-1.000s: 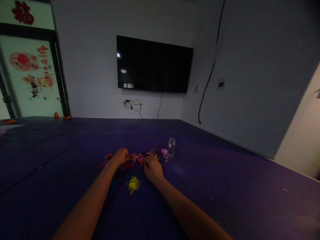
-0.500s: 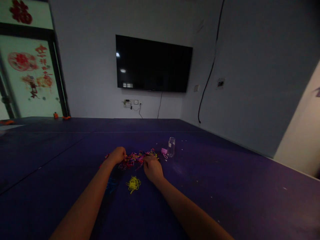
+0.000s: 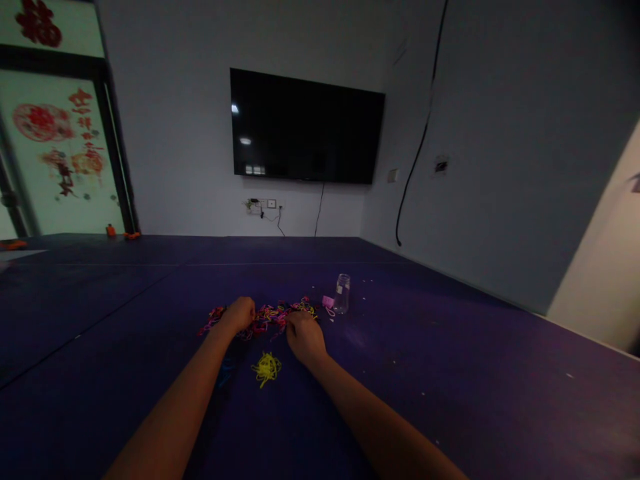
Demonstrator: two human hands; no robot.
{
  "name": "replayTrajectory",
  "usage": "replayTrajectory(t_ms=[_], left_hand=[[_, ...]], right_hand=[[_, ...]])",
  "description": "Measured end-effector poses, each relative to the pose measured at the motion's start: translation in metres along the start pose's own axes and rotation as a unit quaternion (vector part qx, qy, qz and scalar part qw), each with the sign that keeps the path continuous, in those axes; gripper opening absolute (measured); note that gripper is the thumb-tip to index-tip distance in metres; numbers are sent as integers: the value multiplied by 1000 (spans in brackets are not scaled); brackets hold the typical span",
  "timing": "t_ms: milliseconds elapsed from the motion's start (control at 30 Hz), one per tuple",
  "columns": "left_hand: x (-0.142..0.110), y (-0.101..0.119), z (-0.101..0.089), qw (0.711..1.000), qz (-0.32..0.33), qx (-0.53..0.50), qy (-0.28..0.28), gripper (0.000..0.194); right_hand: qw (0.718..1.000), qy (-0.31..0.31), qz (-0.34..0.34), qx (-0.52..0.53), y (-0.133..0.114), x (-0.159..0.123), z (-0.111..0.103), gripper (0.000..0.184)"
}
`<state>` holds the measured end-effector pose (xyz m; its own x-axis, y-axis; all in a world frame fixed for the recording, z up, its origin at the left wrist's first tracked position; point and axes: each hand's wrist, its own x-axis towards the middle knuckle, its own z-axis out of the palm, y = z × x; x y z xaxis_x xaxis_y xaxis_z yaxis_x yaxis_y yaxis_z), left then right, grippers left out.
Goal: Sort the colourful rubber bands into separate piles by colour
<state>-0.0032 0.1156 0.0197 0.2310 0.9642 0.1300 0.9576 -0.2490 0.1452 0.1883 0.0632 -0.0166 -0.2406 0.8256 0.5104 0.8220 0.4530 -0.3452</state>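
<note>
A loose heap of mixed-colour rubber bands (image 3: pixel 270 317), mostly pink and red, lies spread on the dark purple surface. My left hand (image 3: pixel 242 313) is closed over the left half of the heap; its fingertips are hidden, so what it grips cannot be seen. At the right half, my right hand (image 3: pixel 304 333) has its fingers pinched together among the bands, with pink ones at the fingertips. Nearer to me, between my forearms, sits a separate pile of yellow rubber bands (image 3: pixel 267 368). A small bunch of blue rubber bands (image 3: pixel 225 371) shows beside my left forearm, partly covered by it.
Just right of the heap stands a clear bottle (image 3: pixel 342 295), upright, with a pink cap (image 3: pixel 328 302) beside it. Small white specks dot the purple surface (image 3: pixel 480 373). Orange objects (image 3: pixel 111 231) are at the far left. A television (image 3: pixel 307 127) hangs on the wall.
My left hand has shifted slightly right and nearer over the heap, uncovering more bands at its left end. My right hand stays almost in place.
</note>
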Motion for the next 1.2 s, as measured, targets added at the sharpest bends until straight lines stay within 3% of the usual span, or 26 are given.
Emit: replayTrajectory(t_ms=[400,767,967,1200], left_hand=[[1,-4,-5,999,8,-42,22,17],[1,12,-22,993,64,-95,36,22],[0,21,-24,989,92,-115,27,22],[-1,31,-24,983,116,-142,6,21]], right_hand=[[1000,-15,3,2,0,1,0,31],[1000,-7,-12,11,4,1,3,35],[995,-10,-99,29,2,2,4,55],[988,-44,-146,-4,0,2,2,54]])
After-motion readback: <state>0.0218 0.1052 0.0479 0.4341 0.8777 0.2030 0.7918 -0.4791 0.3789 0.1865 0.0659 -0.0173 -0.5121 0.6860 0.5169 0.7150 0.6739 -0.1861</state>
